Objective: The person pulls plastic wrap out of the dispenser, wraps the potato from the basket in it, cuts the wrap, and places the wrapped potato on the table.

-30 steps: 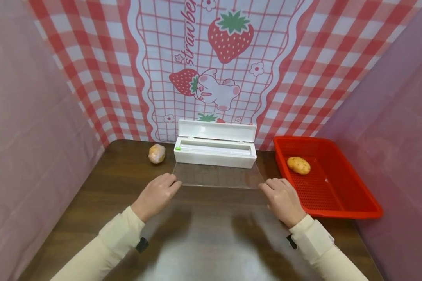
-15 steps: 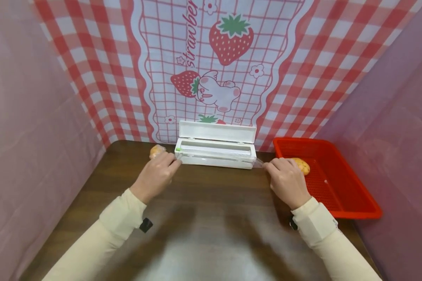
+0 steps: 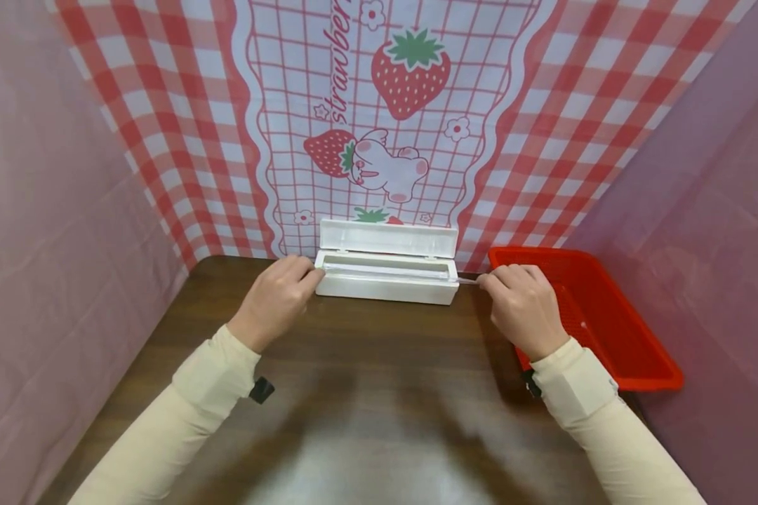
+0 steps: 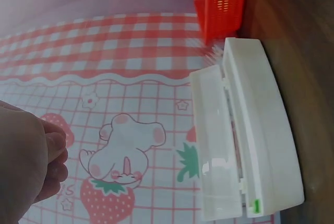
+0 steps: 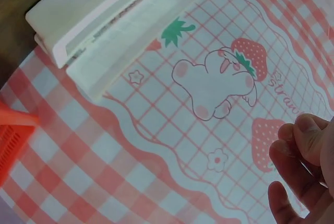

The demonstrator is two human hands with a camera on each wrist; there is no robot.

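Observation:
A clear sheet of plastic wrap [image 3: 469, 281] is stretched between my two hands, seen almost edge-on and passing in front of the white wrap dispenser box [image 3: 388, 289]. Its left corner is pinched by my left hand [image 3: 274, 301], thumb against fingers. My right hand [image 3: 523, 308] pinches the other end, beside the red basket. The box stands at the back of the table, its lid [image 3: 388, 238] raised. A green slider [image 4: 256, 206] shows on the box edge in the left wrist view. In both wrist views the film is barely visible.
A red plastic basket [image 3: 638, 337] stands at the right, partly behind my right hand. Behind the box hangs a red-and-white strawberry cloth [image 3: 410, 77]. Pink sheets [image 3: 57, 245] wall in the sides. The brown wooden table [image 3: 366, 365] lies in front.
Both hands have risen away from the table with the wrap, its lower sheet no longer spread before the box. They now hide the wrapped round item at left and the potato in the basket.

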